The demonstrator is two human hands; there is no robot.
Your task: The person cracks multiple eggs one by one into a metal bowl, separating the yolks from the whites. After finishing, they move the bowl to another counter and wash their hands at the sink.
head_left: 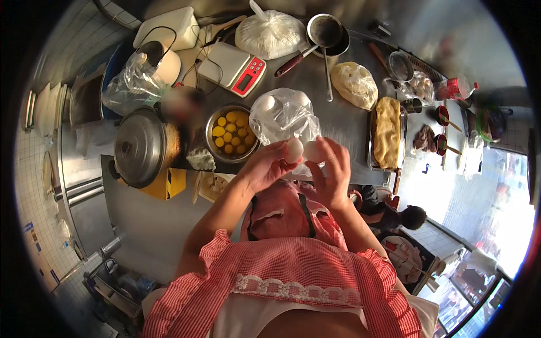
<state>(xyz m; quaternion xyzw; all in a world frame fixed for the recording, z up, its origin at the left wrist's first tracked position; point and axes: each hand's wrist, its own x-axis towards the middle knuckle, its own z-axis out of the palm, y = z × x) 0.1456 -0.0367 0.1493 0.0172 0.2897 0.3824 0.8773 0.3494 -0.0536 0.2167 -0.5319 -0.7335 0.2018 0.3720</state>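
My left hand (270, 162) grips a white egg (294, 151) between thumb and fingers. A second white egg (313, 152) is held in my right hand (334, 169), close beside the first or touching it. Both hands are at the front edge of the steel counter, over the near end of a clear plastic bag (283, 120). More white eggs (265, 102) show through the bag's far part. Left of the bag stands a metal bowl (210, 145) with several raw yolks (231, 127) in clear egg white.
A red and white digital scale (226, 63) lies behind the bowl. Left is a large lidded pot (139, 145). Dough (386, 131) fills a tray at right; bagged dough (354, 84) and a long-handled strainer (324, 31) lie behind. Another person (393, 215) is at lower right.
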